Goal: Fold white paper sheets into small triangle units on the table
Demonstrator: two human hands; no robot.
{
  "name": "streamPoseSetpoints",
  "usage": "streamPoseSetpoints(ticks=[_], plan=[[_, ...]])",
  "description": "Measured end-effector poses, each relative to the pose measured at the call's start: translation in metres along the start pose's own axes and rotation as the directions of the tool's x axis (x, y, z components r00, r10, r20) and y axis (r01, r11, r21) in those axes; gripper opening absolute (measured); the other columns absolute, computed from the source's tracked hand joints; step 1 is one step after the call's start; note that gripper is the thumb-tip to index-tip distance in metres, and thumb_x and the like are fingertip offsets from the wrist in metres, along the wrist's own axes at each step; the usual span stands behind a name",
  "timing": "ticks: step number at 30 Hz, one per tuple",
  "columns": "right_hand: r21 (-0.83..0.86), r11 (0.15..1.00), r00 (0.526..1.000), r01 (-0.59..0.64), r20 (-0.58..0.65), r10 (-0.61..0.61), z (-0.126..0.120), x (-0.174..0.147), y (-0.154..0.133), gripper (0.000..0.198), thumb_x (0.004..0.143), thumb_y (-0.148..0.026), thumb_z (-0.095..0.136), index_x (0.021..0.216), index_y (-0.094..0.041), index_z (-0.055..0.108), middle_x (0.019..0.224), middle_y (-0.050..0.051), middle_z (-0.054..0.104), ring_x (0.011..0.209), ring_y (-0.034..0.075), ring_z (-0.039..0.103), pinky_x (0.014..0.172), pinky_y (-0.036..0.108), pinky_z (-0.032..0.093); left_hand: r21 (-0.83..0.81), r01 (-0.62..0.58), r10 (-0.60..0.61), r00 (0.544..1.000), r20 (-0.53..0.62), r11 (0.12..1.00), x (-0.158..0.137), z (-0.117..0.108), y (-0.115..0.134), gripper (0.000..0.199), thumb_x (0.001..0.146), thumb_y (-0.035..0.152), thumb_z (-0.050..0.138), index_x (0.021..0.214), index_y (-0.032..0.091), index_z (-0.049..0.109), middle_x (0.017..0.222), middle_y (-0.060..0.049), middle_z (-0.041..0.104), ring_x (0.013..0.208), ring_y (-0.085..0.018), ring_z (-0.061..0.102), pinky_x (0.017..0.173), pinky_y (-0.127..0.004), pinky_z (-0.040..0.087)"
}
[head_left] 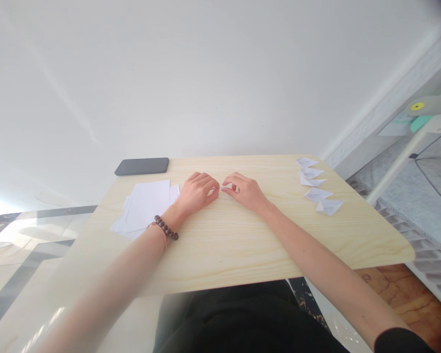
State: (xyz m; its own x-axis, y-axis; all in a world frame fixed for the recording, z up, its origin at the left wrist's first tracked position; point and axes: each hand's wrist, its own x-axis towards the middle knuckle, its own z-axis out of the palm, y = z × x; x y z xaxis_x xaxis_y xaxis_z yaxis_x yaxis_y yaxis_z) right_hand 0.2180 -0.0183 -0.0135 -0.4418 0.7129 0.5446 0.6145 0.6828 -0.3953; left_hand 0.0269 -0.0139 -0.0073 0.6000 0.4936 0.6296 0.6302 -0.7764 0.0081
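Over the middle of the table, my left hand (201,190) is curled with thumb and fingertips pinched together on a small folded piece of white paper (225,187). Facing it from the right, my right hand (245,190) pinches the same paper between thumb and index finger. Most of the paper is hidden by my fingers, so its shape cannot be made out. A stack of white paper sheets (147,203) lies beside my left wrist, its sheets slightly fanned. Several folded paper boats (330,206) stand in a column on the right side of the table.
A dark phone (142,166) lies at the table's back left corner. The light wooden table (220,255) has rounded corners and backs onto a white wall (206,73). Off to the right stands a pale metal frame (397,162). A dark beaded bracelet (166,227) circles my left wrist.
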Motion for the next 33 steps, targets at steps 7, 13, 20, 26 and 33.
streamPoseSetpoints(ticks=[7, 13, 20, 26, 33], plan=[[-0.042, 0.999, 0.999, 0.035, 0.005, -0.035, 0.0013, -0.0002, -0.0001, 0.017, 0.084, -0.029, 0.046, 0.08, -0.02, 0.059, 0.086, 0.0, 0.063, 0.058, 0.008, 0.051, 0.059, 0.021, 0.038, -0.008, -0.035, 0.035, 0.999, 0.012, 0.999, 0.0007, -0.0016, 0.0004, 0.013, 0.08, 0.017, 0.045, 0.077, 0.017, 0.057, 0.077, -0.003, 0.063, 0.077, -0.015, 0.056, 0.073, -0.03, 0.039], [-0.042, 0.999, 0.999, 0.024, 0.023, -0.023, -0.0005, -0.0004, -0.0015, 0.013, 0.083, -0.028, 0.049, 0.08, -0.021, 0.059, 0.088, -0.001, 0.063, 0.057, 0.007, 0.051, 0.059, 0.02, 0.037, -0.006, -0.041, 0.041, 0.999, 0.018, 0.999, 0.0009, -0.0024, 0.0015, 0.014, 0.08, 0.016, 0.045, 0.076, 0.017, 0.058, 0.075, -0.002, 0.063, 0.077, -0.014, 0.056, 0.074, -0.03, 0.039], [-0.084, 0.996, 0.999, 0.028, 0.025, -0.026, -0.0014, -0.0001, -0.0029, 0.016, 0.085, -0.029, 0.044, 0.081, -0.022, 0.058, 0.089, 0.0, 0.062, 0.065, 0.009, 0.055, 0.059, 0.021, 0.037, -0.008, -0.008, 0.008, 1.0, 0.019, 1.0, -0.0001, -0.0004, 0.0006, 0.013, 0.08, 0.018, 0.045, 0.079, 0.018, 0.058, 0.078, -0.002, 0.064, 0.079, -0.015, 0.056, 0.074, -0.03, 0.039], [-0.099, 0.995, 1.0, -0.011, 0.011, 0.012, -0.0022, -0.0004, -0.0033, 0.017, 0.085, -0.032, 0.044, 0.084, -0.021, 0.056, 0.092, 0.001, 0.06, 0.063, 0.008, 0.054, 0.058, 0.021, 0.037, -0.009, 0.041, -0.041, 0.999, 0.008, 0.999, -0.001, -0.0009, -0.0018, 0.013, 0.08, 0.02, 0.047, 0.082, 0.018, 0.059, 0.081, -0.004, 0.064, 0.082, -0.017, 0.055, 0.075, -0.031, 0.039], [-0.123, 0.991, 0.998, 0.058, 0.008, -0.057, 0.0001, 0.0019, -0.0008, 0.018, 0.086, -0.031, 0.042, 0.083, -0.021, 0.057, 0.089, 0.002, 0.06, 0.081, 0.013, 0.055, 0.068, 0.023, 0.038, -0.019, 0.024, -0.024, 1.0, -0.003, 1.0, -0.0009, -0.0013, -0.0017, 0.013, 0.08, 0.019, 0.047, 0.081, 0.018, 0.059, 0.079, -0.004, 0.064, 0.084, -0.017, 0.055, 0.075, -0.031, 0.039]])
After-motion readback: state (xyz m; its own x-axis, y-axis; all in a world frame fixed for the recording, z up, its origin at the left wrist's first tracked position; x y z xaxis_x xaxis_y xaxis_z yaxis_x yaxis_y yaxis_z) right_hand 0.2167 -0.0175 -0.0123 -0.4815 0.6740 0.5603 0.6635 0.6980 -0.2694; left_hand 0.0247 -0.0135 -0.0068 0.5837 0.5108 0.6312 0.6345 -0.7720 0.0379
